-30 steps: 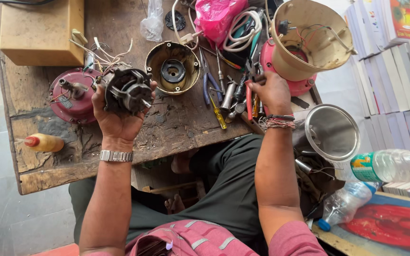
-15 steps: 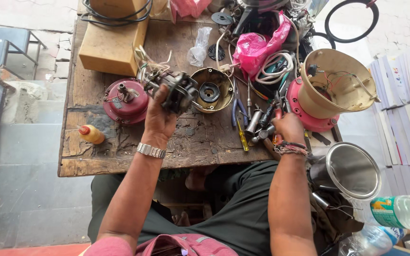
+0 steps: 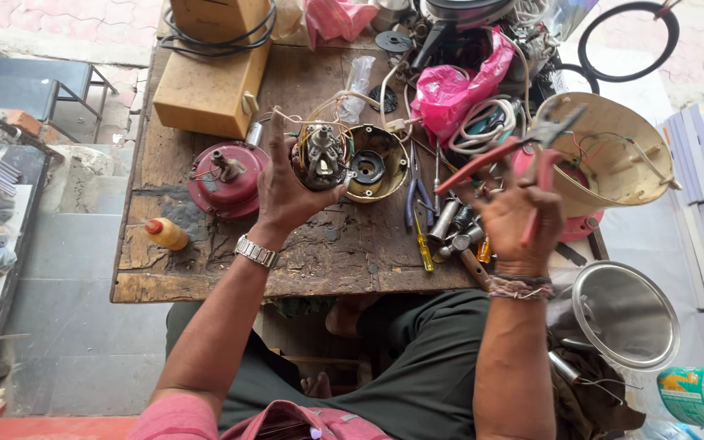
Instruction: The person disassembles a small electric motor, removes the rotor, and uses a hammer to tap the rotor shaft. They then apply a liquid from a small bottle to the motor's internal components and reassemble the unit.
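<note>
Two hands busy: left hand [image 3: 287, 191] grips motor [image 3: 319, 156]; right hand [image 3: 511, 220] clutches red-handled pliers [image 3: 523, 151]; brass housing [image 3: 372, 163] just beside motor.

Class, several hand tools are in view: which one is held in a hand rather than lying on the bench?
The red-handled pliers, gripped in the right hand. The blue-handled pliers and yellow screwdriver lie on the bench.

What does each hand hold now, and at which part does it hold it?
The left hand grips a small electric motor around its body. The right hand holds red-handled pliers by the handles.
</note>
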The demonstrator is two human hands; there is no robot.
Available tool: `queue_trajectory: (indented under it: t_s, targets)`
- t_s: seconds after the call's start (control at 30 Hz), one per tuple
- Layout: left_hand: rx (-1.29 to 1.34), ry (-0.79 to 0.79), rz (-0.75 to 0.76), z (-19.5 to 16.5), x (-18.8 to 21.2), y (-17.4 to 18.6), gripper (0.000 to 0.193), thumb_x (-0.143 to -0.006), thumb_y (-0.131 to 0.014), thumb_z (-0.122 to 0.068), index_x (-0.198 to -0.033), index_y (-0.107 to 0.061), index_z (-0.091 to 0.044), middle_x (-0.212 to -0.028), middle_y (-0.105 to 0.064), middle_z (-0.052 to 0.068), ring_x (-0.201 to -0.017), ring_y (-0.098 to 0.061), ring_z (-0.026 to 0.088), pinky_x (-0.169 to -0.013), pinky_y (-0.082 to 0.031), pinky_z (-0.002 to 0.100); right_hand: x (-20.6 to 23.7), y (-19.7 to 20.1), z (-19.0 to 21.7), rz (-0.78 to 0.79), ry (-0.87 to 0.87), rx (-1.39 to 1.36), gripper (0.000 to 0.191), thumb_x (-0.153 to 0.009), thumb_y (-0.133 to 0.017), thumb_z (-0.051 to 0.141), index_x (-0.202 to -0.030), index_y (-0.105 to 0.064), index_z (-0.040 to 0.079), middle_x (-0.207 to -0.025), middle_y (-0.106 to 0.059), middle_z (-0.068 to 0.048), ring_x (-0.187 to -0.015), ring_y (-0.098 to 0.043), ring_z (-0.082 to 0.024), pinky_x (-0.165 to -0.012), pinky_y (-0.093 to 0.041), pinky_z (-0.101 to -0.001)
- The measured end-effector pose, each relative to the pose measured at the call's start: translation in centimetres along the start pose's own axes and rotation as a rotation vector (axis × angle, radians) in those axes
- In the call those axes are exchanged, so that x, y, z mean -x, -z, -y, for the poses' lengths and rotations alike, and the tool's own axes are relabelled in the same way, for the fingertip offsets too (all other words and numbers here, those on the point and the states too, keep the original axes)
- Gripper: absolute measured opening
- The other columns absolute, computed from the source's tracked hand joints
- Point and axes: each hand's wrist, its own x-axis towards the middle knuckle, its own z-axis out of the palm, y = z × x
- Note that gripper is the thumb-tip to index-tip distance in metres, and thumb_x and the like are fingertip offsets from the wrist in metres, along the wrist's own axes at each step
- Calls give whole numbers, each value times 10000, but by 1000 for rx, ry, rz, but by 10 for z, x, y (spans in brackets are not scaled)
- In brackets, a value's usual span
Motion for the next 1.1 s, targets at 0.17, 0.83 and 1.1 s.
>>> queue_trajectory:
  t_s: [0.17, 0.83, 1.1]
  targets:
    - [-60, -149, 36, -5, -1, -10, 1508, -634, -1010, -355, -1656, 84, -169, -1186, -687, 172, -996, -730, 298, -850, -613, 394, 6, -6, -17, 200, -58, 280, 274, -814, -618, -106, -997, -643, 95, -1141, -645, -139, -1081, -637, -316, -931, -540, -549]
    - [-200, -352, 134, -23, -1, -1, 1450, -563, -971, -314, -1632, -31, -41, -1004, -661, 172, -865, -653, 352, -772, -523, 475, 11, -14, -64, 349, 574, 2081, 519, -813, -724, 86, -1317, -714, 207, -1522, -496, -110, -1337, -501, -323, -1108, -321, -487]
    - [-159, -333, 172, -20, -3, 0, 1436, -580, -968, -299, -1638, -33, -42, -1156, -677, 196, -974, -677, 367, -845, -555, 468, 15, -21, -63, 347, 489, 2071, 584, -770, -712, 27, -1324, -696, 211, -1394, -533, -77, -1274, -514, -326, -1084, -356, -486]
